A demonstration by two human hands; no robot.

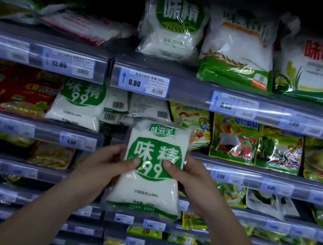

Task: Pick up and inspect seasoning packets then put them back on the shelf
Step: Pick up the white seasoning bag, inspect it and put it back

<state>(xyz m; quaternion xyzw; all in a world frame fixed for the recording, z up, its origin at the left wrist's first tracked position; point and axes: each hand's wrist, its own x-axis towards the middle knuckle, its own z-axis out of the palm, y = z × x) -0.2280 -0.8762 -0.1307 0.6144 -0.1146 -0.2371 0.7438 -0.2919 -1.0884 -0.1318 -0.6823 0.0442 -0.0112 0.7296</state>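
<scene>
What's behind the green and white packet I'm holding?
Behind the packet, shelf rails with price tags run across, and white barcoded packets show above its top. Stock directly behind it is hidden.

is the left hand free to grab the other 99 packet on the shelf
Probably not yet: the left hand grips the held packet. The shelf packet itself looks unblocked.

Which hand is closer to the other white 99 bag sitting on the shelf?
Left. The left hand is below and just right of the shelf bag; the right hand is farther right, across the held packet.
</scene>
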